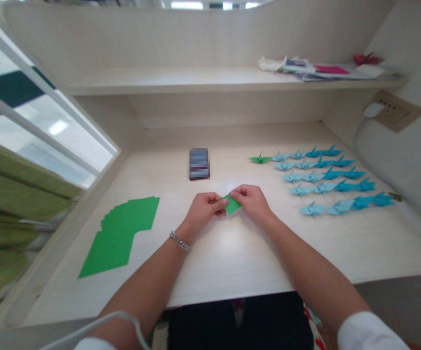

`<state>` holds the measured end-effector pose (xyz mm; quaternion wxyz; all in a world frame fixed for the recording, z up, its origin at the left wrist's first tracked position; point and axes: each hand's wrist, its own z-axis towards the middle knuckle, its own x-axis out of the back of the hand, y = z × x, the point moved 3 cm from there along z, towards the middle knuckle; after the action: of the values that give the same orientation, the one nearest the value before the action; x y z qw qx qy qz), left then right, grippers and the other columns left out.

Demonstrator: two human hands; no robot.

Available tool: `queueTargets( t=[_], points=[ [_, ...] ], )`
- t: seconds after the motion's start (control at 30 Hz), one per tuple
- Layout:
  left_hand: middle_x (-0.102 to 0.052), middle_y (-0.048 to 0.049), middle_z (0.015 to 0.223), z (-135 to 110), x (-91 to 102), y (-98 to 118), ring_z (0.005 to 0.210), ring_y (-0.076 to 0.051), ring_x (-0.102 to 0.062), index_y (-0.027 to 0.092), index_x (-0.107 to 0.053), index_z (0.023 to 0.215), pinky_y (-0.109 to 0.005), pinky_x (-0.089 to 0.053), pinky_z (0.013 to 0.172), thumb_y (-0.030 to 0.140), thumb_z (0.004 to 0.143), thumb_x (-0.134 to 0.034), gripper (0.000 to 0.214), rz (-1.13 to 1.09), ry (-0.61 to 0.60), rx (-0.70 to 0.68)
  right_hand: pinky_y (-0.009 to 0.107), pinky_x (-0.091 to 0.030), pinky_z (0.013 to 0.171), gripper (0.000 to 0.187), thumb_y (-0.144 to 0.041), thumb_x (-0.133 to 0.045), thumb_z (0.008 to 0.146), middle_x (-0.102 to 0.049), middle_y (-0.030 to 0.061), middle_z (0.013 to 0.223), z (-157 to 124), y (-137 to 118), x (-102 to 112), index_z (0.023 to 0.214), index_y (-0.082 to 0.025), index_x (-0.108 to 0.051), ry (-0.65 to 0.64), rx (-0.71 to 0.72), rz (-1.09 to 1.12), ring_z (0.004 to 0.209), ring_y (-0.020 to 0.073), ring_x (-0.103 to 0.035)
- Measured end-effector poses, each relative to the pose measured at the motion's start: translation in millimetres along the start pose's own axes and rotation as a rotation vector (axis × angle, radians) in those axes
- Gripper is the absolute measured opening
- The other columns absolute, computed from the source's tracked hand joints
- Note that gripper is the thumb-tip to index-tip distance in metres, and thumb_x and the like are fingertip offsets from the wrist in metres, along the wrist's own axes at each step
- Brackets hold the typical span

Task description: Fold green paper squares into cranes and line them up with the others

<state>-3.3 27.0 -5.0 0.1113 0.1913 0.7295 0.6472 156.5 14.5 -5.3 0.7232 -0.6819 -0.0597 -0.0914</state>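
Between my two hands is a small folded piece of green paper (pixel 233 205), held just above or on the desk near its middle. My left hand (pixel 207 206) pinches its left edge between thumb and fingers. On the other side, my right hand (pixel 251 198) grips the upper right edge the same way. A fan of flat green paper sheets (pixel 119 233) lies to the left of my left forearm. Beyond my right hand stands a folded green paper crane (pixel 260 159), beside rows of blue paper cranes (pixel 314 189) that run from pale to deeper blue.
A phone with a blurred screen (pixel 199 164) lies behind my hands. Papers and a red item rest on the shelf (pixel 195 88) above. At the right wall, a plug sits in a socket (pixel 395 111), its cable hanging down. Green curtain fabric (pixel 17 218) hangs at the left.
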Motion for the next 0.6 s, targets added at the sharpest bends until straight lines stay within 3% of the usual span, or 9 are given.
queueTargets(
  t=[0.17, 0.27, 0.5, 0.6],
  points=[
    [-0.064, -0.0047, 0.056, 2, 3.1, -6, 0.051, -0.013, -0.058, 0.012, -0.064, 0.064, -0.026, -0.045, 0.054, 0.036, 0.064, -0.075, 0.026, -0.14, 0.144, -0.03, 0.024, -0.046, 0.055, 0.024, -0.038, -0.066, 0.071, -0.066, 0.002, 0.068, 4, 2, -8, 0.076, -0.015, -0.066, -0.039, -0.098, 0.221, 0.057, 0.0125, -0.058],
    [-0.064, -0.0046, 0.057, 4, 4.3, -10, 0.052, -0.013, -0.058, 0.012, -0.064, 0.065, -0.027, -0.046, 0.056, 0.036, 0.063, -0.076, 0.027, -0.216, 0.21, -0.022, 0.023, -0.047, 0.051, 0.019, -0.029, -0.073, 0.064, -0.065, 0.0017, 0.062, 6, 8, -12, 0.072, -0.014, -0.064, -0.084, -0.211, 0.271, 0.052, 0.0116, -0.057],
    [-0.064, -0.0038, 0.064, 12, 3.2, -7, 0.058, -0.012, -0.059, 0.011, -0.064, 0.067, -0.026, -0.046, 0.057, 0.032, 0.06, -0.078, 0.027, -0.264, 0.106, 0.053, 0.022, -0.047, 0.046, 0.016, -0.023, -0.076, 0.062, -0.064, 0.0023, 0.051, 13, 5, -8, 0.065, -0.013, -0.064, -0.162, -0.229, 0.187, 0.045, 0.0112, -0.056],
    [-0.062, -0.0029, 0.062, 15, 3.7, -9, 0.055, -0.011, -0.056, 0.011, -0.063, 0.066, -0.024, -0.043, 0.054, 0.032, 0.059, -0.078, 0.027, -0.23, 0.126, 0.023, 0.022, -0.048, 0.047, 0.021, -0.026, -0.079, 0.06, -0.063, 0.0019, 0.051, 13, 7, -11, 0.066, -0.013, -0.064, -0.147, -0.251, 0.252, 0.045, 0.0111, -0.057]
  ],
)
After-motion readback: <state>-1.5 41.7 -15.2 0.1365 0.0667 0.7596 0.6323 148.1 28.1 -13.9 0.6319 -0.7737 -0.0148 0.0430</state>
